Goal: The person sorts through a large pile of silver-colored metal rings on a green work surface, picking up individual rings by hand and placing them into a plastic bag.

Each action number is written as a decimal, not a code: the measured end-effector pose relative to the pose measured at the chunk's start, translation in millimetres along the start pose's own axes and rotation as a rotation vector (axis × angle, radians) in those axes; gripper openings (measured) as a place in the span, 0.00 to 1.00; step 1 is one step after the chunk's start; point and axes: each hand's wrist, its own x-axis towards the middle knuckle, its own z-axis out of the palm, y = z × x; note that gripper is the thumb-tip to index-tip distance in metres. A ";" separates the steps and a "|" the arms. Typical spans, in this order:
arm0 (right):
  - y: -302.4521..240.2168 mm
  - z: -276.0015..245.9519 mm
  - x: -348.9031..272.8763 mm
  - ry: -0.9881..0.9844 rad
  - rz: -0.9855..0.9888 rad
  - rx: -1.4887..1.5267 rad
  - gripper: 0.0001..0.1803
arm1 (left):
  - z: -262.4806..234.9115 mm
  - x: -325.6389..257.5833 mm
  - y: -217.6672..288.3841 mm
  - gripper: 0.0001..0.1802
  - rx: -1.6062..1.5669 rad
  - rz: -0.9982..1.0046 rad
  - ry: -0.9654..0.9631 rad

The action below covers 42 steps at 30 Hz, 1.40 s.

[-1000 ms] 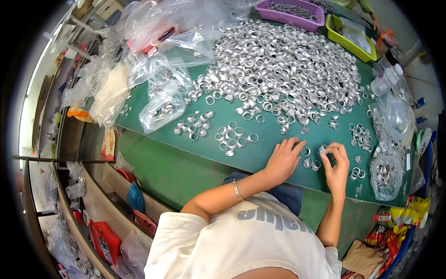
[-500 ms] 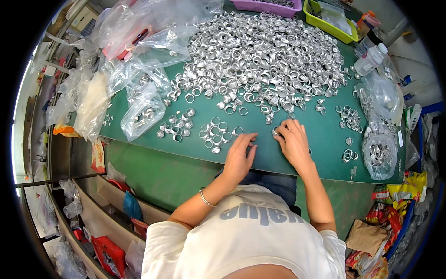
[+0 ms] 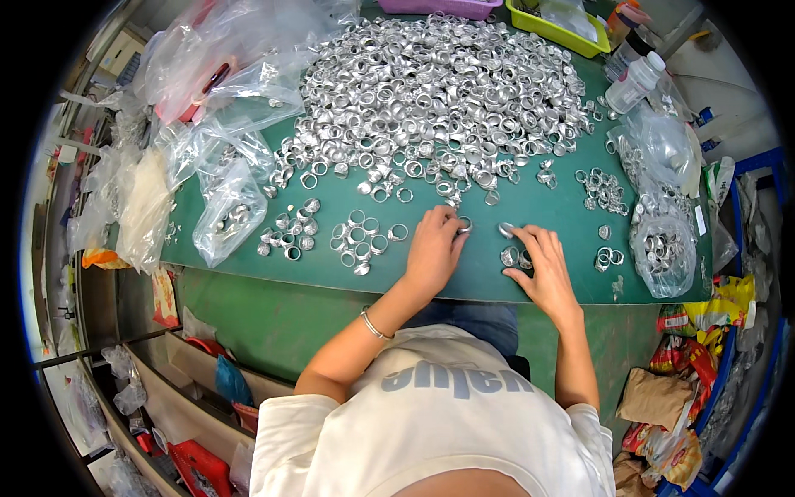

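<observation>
My left hand [image 3: 436, 250] is closed, its thumb and fingertips at a silver ring [image 3: 465, 224] on the green table. My right hand [image 3: 543, 272] has its thumb and fingers spread. Its index fingertip touches another silver ring [image 3: 505, 229], and two or three more rings [image 3: 509, 256] lie between thumb and index finger. Left of my left hand is a loose cluster of plain-looking rings [image 3: 362, 234], with a second cluster of chunkier rings [image 3: 291, 226] farther left. Beyond both hands spreads a large heap of silver rings [image 3: 439, 99].
Clear plastic bags [image 3: 232, 207] cover the table's left side. On the right are a small ring pile [image 3: 601, 190], a bag of rings [image 3: 662, 248] and a white bottle [image 3: 636, 83]. A purple tray [image 3: 443, 8] and a yellow-green tray [image 3: 559, 31] stand at the back.
My left hand has moved away from the plain ring cluster to a ring farther right. My right hand has drawn nearer and its fingers have opened, uncovering several rings. The whole view has shifted slightly.
</observation>
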 end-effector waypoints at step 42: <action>-12.8 -3.2 16.5 0.138 -0.182 0.454 0.12 | -16.3 22.1 18.7 0.12 -1.787 -1.207 -0.694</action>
